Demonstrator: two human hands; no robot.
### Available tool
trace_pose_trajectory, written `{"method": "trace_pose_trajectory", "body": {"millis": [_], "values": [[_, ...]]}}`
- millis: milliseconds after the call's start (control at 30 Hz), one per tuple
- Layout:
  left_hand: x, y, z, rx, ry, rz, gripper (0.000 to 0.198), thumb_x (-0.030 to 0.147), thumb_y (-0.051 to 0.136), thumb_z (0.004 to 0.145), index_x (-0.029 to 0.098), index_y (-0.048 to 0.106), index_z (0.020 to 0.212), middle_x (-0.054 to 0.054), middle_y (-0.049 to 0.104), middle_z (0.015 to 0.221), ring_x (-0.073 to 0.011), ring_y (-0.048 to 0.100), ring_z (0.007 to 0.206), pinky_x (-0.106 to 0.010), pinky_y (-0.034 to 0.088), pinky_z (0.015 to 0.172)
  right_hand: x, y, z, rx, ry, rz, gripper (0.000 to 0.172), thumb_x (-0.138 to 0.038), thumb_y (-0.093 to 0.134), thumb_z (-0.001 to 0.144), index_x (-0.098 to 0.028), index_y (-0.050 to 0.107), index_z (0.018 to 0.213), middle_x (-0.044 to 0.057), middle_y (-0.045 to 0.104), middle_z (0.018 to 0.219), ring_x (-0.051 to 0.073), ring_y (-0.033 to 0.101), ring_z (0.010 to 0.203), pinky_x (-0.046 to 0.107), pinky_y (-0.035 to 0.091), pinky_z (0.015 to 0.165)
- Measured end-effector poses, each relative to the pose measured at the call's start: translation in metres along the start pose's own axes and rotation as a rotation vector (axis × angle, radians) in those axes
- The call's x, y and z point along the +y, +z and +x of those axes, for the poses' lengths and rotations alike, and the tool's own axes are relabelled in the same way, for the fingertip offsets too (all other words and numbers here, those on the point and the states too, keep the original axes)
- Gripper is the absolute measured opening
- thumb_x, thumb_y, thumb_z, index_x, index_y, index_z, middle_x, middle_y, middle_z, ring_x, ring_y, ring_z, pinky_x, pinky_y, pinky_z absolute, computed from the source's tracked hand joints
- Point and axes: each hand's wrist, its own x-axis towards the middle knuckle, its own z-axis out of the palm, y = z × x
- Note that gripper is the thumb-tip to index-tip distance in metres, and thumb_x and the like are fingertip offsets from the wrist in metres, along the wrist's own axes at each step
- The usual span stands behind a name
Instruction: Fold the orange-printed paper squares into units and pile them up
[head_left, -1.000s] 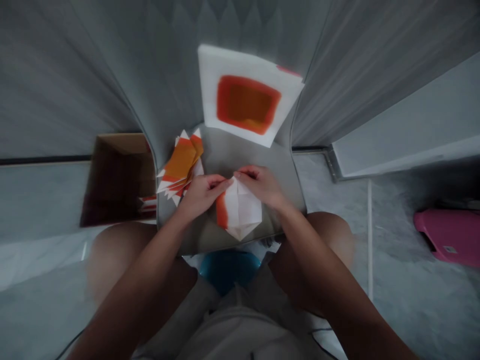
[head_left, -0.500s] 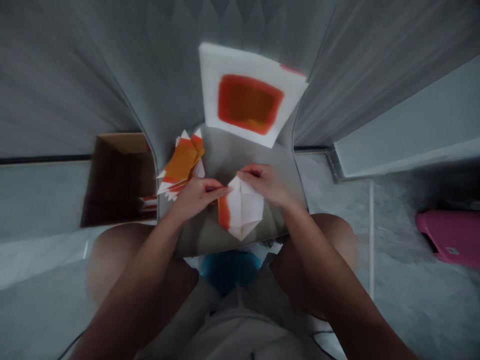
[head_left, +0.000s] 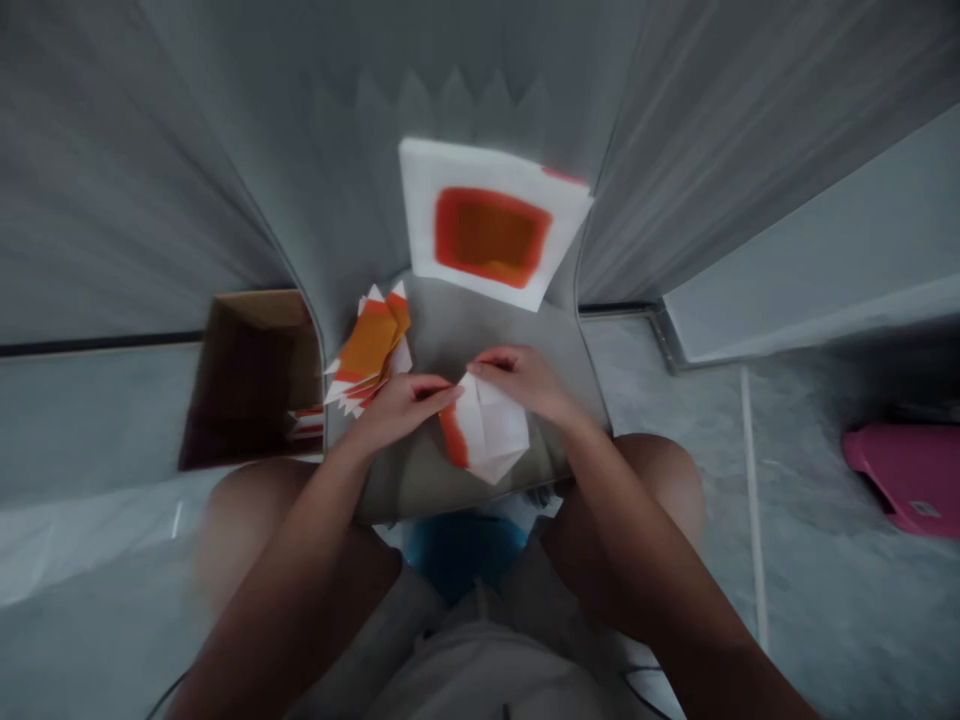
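Origami paper (head_left: 487,428), white with an orange edge, has turned slightly on the grey lap board (head_left: 457,330), still in the middle — right hand (head_left: 525,385) pinches its top corner, left hand (head_left: 401,408) sits at its edge, grip unclear — folded sheets (head_left: 369,350) lie just beside.

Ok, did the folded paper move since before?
Yes, a little. Next to the orange paper pile, the folded paper has turned, and its bottom point has swung toward the person's right.
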Motion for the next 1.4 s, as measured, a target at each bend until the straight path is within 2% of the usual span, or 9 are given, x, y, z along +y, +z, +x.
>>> {"method": "trace_pose_trajectory", "body": {"millis": [133, 233, 400, 567, 733, 867, 1000, 1200, 1400], "values": [[-0.002, 0.007, 0.005, 0.073, 0.044, 0.019, 0.044, 0.059, 0.062, 0.095, 0.019, 0.078, 0.088, 0.000, 0.071, 0.079, -0.0152, 0.059, 0.073, -0.025, 0.042, 0.064, 0.006, 0.003, -0.003, 0.057, 0.054, 0.029, 0.036, -0.054, 0.072, 0.086, -0.020, 0.081, 0.095, 0.005, 0.077, 0.092, 0.019, 0.065, 0.082, 0.029, 0.048, 0.069], [-0.008, 0.013, 0.003, 0.117, 0.059, -0.010, 0.043, 0.058, 0.063, 0.094, 0.019, 0.078, 0.086, 0.000, 0.072, 0.079, -0.0155, 0.059, 0.072, -0.026, 0.043, 0.065, 0.014, 0.003, -0.010, 0.070, 0.110, 0.094, 0.034, -0.052, 0.072, 0.087, -0.020, 0.082, 0.095, 0.005, 0.078, 0.092, 0.019, 0.066, 0.081, 0.028, 0.048, 0.067], [-0.020, 0.027, -0.016, 0.141, 0.025, -0.085, 0.039, 0.057, 0.065, 0.092, 0.020, 0.080, 0.090, -0.001, 0.077, 0.086, -0.0178, 0.064, 0.078, -0.027, 0.047, 0.070, 0.033, 0.017, -0.029, 0.053, 0.153, 0.210, 0.033, -0.050, 0.079, 0.080, -0.020, 0.082, 0.093, 0.005, 0.079, 0.092, 0.018, 0.067, 0.081, 0.029, 0.050, 0.071], [-0.026, 0.038, -0.036, 0.242, 0.017, -0.124, 0.035, 0.054, 0.067, 0.090, 0.023, 0.082, 0.098, -0.003, 0.080, 0.098, -0.0228, 0.069, 0.092, -0.031, 0.052, 0.082, 0.046, 0.039, -0.050, 0.145, 0.170, 0.278, 0.035, -0.051, 0.079, 0.075, -0.020, 0.080, 0.091, 0.006, 0.079, 0.093, 0.020, 0.068, 0.084, 0.033, 0.051, 0.079], [-0.021, 0.039, -0.031, 0.254, 0.032, -0.107, 0.039, 0.058, 0.067, 0.089, 0.022, 0.082, 0.096, -0.004, 0.079, 0.092, -0.0222, 0.068, 0.086, -0.031, 0.051, 0.077, 0.036, 0.043, -0.051, 0.156, 0.148, 0.273, 0.035, -0.052, 0.078, 0.074, -0.021, 0.079, 0.088, 0.006, 0.078, 0.092, 0.021, 0.067, 0.084, 0.034, 0.050, 0.078], [-0.009, 0.034, -0.020, 0.281, 0.037, -0.093, 0.045, 0.062, 0.063, 0.090, 0.021, 0.080, 0.094, -0.004, 0.077, 0.090, -0.0209, 0.066, 0.081, -0.030, 0.049, 0.071, 0.014, 0.034, -0.045, 0.144, 0.143, 0.272, 0.036, -0.053, 0.077, 0.075, -0.020, 0.078, 0.087, 0.005, 0.077, 0.088, 0.020, 0.064, 0.080, 0.031, 0.048, 0.073], [-0.002, 0.034, -0.014, 0.313, 0.035, -0.073, 0.047, 0.064, 0.061, 0.091, 0.021, 0.078, 0.095, -0.004, 0.076, 0.091, -0.0213, 0.066, 0.081, -0.030, 0.049, 0.071, 0.001, 0.025, -0.044, 0.104, 0.178, 0.285, 0.040, -0.057, 0.076, 0.079, -0.016, 0.076, 0.081, 0.004, 0.073, 0.078, 0.016, 0.059, 0.069, 0.028, 0.042, 0.063], [-0.015, 0.055, -0.020, 0.467, -0.009, -0.028, 0.042, 0.063, 0.057, 0.092, 0.024, 0.069, 0.080, -0.001, 0.070, 0.077, -0.0211, 0.063, 0.075, -0.032, 0.046, 0.072, 0.015, 0.029, -0.054, 0.128, 0.266, 0.320, 0.044, -0.062, 0.077, 0.075, -0.018, 0.071, 0.072, 0.004, 0.070, 0.072, 0.017, 0.056, 0.067, 0.028, 0.039, 0.059], [-0.026, 0.067, -0.025, 0.616, -0.064, -0.021, 0.044, 0.063, 0.054, 0.094, 0.025, 0.058, 0.074, 0.000, 0.061, 0.068, -0.0202, 0.058, 0.068, -0.032, 0.044, 0.067, 0.031, 0.036, -0.080, 0.155, 0.314, 0.350, 0.057, -0.070, 0.080, 0.068, -0.017, 0.077, 0.091, 0.005, 0.076, 0.085, 0.021, 0.063, 0.076, 0.031, 0.045, 0.068]]}}
